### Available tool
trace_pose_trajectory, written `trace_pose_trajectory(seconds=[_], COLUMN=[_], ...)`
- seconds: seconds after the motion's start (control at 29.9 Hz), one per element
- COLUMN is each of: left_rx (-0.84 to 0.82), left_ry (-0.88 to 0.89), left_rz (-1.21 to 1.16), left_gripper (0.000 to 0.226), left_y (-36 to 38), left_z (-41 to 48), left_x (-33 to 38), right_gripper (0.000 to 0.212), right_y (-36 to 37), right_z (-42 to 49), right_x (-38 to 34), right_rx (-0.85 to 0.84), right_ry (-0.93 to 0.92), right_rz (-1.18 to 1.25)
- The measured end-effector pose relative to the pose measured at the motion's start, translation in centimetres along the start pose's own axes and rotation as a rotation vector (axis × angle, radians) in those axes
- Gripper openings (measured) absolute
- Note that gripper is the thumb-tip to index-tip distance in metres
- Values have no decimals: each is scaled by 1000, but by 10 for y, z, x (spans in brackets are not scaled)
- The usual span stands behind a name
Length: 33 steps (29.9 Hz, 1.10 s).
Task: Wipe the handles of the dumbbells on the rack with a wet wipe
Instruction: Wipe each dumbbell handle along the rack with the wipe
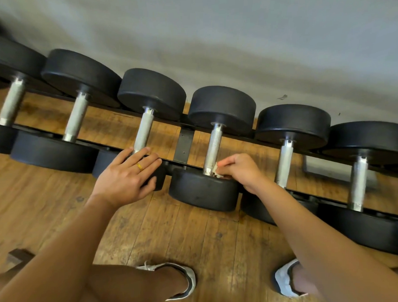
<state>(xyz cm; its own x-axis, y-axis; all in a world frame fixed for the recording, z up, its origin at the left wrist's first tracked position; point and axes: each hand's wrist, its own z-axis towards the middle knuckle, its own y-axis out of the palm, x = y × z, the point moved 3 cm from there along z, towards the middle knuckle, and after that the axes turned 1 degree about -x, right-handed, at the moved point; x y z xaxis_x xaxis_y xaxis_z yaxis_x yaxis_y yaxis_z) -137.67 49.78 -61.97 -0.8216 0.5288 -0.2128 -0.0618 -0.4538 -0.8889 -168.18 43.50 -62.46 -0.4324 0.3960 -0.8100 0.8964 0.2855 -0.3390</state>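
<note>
my right hand [241,169] is pinching the wet wipe [217,171] against a dumbbell handle [213,148]; my left hand [126,176] is resting flat, fingers relaxed, on the neighbouring dumbbell [108,160].

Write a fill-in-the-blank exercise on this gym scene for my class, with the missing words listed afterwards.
1. The right hand pinches a crumpled wet ____ against a dumbbell handle.
2. The left hand, its fingers straight, wears a ____ on one finger.
3. The rack shows ____ metal handles in all.
4. The dumbbell heads are ____ in colour.

Missing words: wipe; ring; six; black.
</note>
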Motion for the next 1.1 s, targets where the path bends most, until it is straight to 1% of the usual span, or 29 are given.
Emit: trace_pose_trajectory(seconds=[0.07,0.1,0.2,0.23,0.3,0.33,0.43,0.54,0.74,0.8,0.94,1.0,1.1], left_rx=[8,9,13,11,3,0,2,12,17,15,17,22,28], left_ry=[-1,-2,0,0,-3,-4,-4,-3,-1,-4,-3,0,3], left_rz=[-7,-10,-15,-16,-20,-20,-19,-20,-18,-17,-14,-12,-14], left_gripper=[44,44,44,45,45,45,44,44,43,43,43,42,43], left_y=[0,0,0,0,1,1,1,1,2,1,0,0,0], left_z=[0,0,0,1,1,1,0,0,-2,-2,1,0,-1], left_x=[0,-1,-1,-1,-1,-1,-2,-2,-4,-4,-2,-3,-2], right_gripper=[16,16,19,19,19,18,18,19,22,20,18,15,8], right_y=[-4,-6,-14,-17,-18,-15,0,4,9,7,0,-3,-4], right_z=[1,2,8,13,22,26,30,28,9,9,15,12,3], right_x=[-6,-9,-23,-27,-34,-37,-44,-46,-37,-38,-48,-48,-38], right_rx=[6,55,317,406,538,566,561,594,539,540,598,543,292], right_ry=[-2,-13,-64,-78,-84,-79,-80,-113,-234,-253,-259,-254,-202], right_rz=[5,56,332,384,398,392,375,330,47,24,16,-8,-87])
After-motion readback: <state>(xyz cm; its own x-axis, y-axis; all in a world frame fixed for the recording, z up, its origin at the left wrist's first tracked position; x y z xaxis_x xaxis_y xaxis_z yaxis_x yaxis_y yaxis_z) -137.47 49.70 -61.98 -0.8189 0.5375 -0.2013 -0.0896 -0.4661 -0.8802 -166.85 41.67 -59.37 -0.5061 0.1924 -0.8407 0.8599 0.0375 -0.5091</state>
